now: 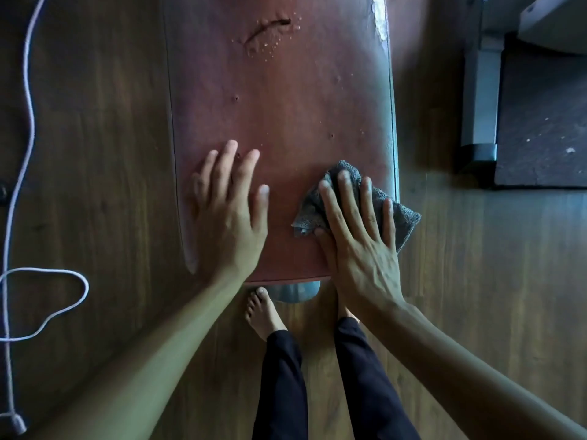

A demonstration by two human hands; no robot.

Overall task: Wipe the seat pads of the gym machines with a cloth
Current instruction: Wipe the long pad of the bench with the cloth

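Right hand (359,236) lies flat, fingers straight and spread, pressing the grey cloth (403,217) onto the seat pad (279,106). Nothing is curled round it; palm and fingers simply pin it down. The cloth bunches out ahead of my fingertips and spills past the little-finger side, over the pad's edge. Across from the thumb, my left hand (228,214) rests open and flat on the same pad, fingers apart, bracing. Well ahead of both hands the red covering shows small dimples, a scatter of pale specks or droplets and a curved tear (268,30). I judge the wipe is at the near corner, with most of the pad yet to cover. To do it well I would keep the palm weight even, sweep away from me in overlapping lanes, and gather the loose cloth back under the hand. Over the tear I would go lightly so its lip does not catch.
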